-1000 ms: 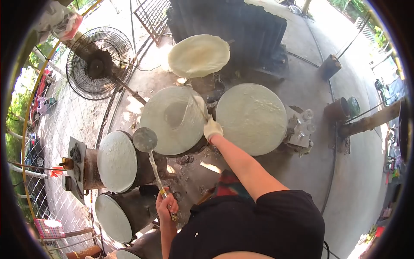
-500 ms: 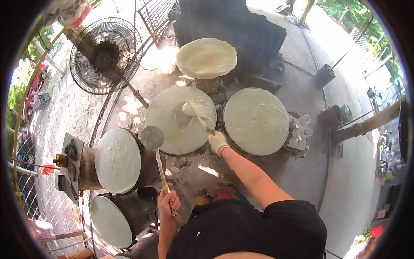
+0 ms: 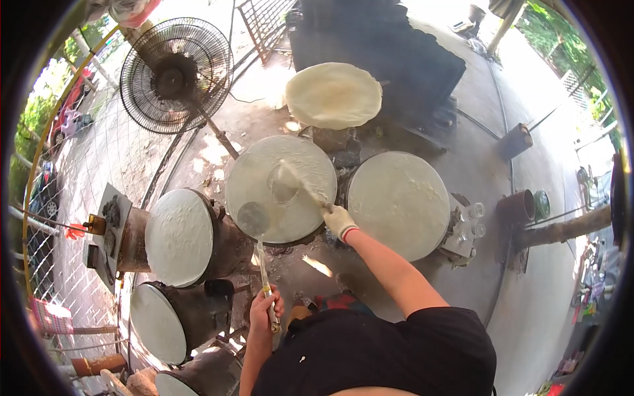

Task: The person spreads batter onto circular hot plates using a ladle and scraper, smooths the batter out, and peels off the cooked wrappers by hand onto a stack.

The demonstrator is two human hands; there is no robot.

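Observation:
My left hand (image 3: pixel 262 318) is closed around the handle of a long ladle (image 3: pixel 253 219), whose round bowl hangs over the near left part of the middle round griddle (image 3: pixel 246 173). A white glove with a red cuff covers my right hand (image 3: pixel 340 222), which grips the handle of a pale, batter-coated spreader (image 3: pixel 305 182). The spreader's blade reaches across the middle griddle, over a round darker patch in the whitish batter. Beside my right hand lies another batter-covered griddle (image 3: pixel 398 206). The blade's exact shape is blurred.
A large thin flatbread (image 3: pixel 333 96) lies on a round surface beyond the middle griddle. Two batter-coated griddles (image 3: pixel 179 237) (image 3: pixel 158 323) stand left. A fan (image 3: pixel 173 79) rises at the back left, with dark corrugated sheeting (image 3: pixel 376 59) behind. Glass jars (image 3: pixel 474 221) stand right.
The ladle bowl has moved from beside the middle griddle to over its near left part. The spreader's blade has shifted on that griddle. The whole view has shifted slightly.

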